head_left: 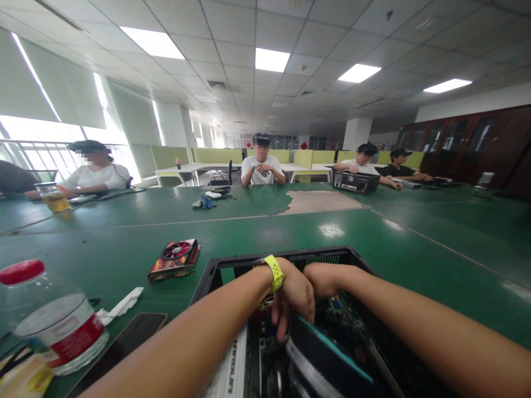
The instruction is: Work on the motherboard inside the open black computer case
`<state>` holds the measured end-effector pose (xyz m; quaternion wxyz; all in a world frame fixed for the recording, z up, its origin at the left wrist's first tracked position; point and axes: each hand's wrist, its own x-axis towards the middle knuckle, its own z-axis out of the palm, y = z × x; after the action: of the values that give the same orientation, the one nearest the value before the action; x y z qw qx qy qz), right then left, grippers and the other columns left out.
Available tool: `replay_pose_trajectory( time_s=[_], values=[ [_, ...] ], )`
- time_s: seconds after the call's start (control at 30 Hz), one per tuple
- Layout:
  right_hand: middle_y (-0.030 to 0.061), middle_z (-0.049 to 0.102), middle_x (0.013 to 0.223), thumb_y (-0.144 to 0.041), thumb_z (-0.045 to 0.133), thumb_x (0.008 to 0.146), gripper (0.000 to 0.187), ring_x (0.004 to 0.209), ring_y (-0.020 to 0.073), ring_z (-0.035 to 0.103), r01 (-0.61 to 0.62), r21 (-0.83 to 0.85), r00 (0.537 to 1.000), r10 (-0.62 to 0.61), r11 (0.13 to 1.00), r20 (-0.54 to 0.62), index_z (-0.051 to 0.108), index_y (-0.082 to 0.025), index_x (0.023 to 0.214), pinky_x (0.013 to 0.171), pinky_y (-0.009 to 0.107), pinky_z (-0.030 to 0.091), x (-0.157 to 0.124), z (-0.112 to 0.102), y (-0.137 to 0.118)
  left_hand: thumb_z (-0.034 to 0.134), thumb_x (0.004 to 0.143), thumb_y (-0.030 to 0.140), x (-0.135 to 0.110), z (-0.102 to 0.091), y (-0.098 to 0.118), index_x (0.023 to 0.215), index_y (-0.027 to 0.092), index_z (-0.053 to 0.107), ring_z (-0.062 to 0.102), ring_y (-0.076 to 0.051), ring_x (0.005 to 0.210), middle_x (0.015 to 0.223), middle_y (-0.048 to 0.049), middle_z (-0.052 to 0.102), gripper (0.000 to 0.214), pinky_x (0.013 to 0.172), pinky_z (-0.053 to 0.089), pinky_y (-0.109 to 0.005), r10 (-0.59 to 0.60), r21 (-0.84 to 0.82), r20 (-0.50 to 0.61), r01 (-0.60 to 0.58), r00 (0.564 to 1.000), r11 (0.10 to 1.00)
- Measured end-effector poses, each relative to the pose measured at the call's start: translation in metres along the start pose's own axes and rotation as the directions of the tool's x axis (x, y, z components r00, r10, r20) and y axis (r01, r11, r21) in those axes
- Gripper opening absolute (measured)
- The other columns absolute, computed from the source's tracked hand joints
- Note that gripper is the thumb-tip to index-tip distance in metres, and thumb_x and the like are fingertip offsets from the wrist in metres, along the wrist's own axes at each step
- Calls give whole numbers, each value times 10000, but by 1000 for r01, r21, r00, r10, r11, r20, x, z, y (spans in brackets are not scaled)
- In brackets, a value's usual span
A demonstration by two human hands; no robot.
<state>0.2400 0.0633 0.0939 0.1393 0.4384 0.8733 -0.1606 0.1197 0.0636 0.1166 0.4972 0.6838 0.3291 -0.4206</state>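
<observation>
My left hand (293, 290), with a yellow watch band at the wrist, reaches down into an open black computer case (286, 255). Its fingers point downward and bend in a pinch beside a black, rounded part with a teal edge (327, 354); whatever lies between the fingertips is hidden. Against it from the right comes my right hand (323, 279), bent at the wrist, its fingers hidden behind the left hand. Circuit board parts (338, 304) show beneath both hands. A pale panel with lettering (232, 365) runs along the left inside of the case.
A graphics card (176, 258) lies left of the case. Nearer me are a phone (120, 354), a crumpled tissue (122, 305) and a red-capped bottle (58, 326). Across the green table (249, 232), several people sit; one has another computer case (354, 181).
</observation>
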Motion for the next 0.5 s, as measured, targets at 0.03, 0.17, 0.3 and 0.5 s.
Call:
replay_pose_trajectory(
  time_s=[0.03, 0.17, 0.3, 0.5],
  values=[
    [35, 726, 824, -245, 708, 635, 311, 702, 165, 606, 4, -1, 1000, -4, 1000, 24, 747, -168, 934, 591, 228, 415, 0, 0, 1, 594, 679, 141, -2, 1, 1, 622, 194, 631, 655, -193, 618, 615, -13, 655, 86, 492, 503, -264, -73, 25, 22, 72, 997, 997],
    [1, 716, 808, -261, 739, 603, 364, 645, 133, 562, -16, -33, 994, 19, 999, 107, 746, -190, 960, 537, 222, 375, -1, -4, 1, 718, 648, 215, -7, 0, -3, 528, 191, 643, 634, -192, 619, 636, -28, 671, 144, 507, 507, -290, -230, 65, -91, 236, 969, 970],
    [-14, 714, 804, -283, 729, 629, 317, 668, 129, 577, -31, -9, 996, 31, 999, 82, 748, -214, 937, 531, 215, 366, -2, -5, -2, 815, 541, 265, 4, -4, -17, 394, 171, 575, 637, -241, 617, 544, -57, 638, 297, 619, 544, -380, -279, 193, -323, 351, 904, 916],
    [23, 729, 865, -366, 759, 593, 358, 765, 191, 641, -56, -65, 998, 58, 996, 26, 748, -217, 918, 553, 236, 384, 8, 6, -7, 856, 365, 217, 52, -16, -27, 330, 194, 510, 655, -298, 764, 532, -33, 646, 348, 792, 526, -422, -54, 499, -523, 357, 851, 790]
  ],
)
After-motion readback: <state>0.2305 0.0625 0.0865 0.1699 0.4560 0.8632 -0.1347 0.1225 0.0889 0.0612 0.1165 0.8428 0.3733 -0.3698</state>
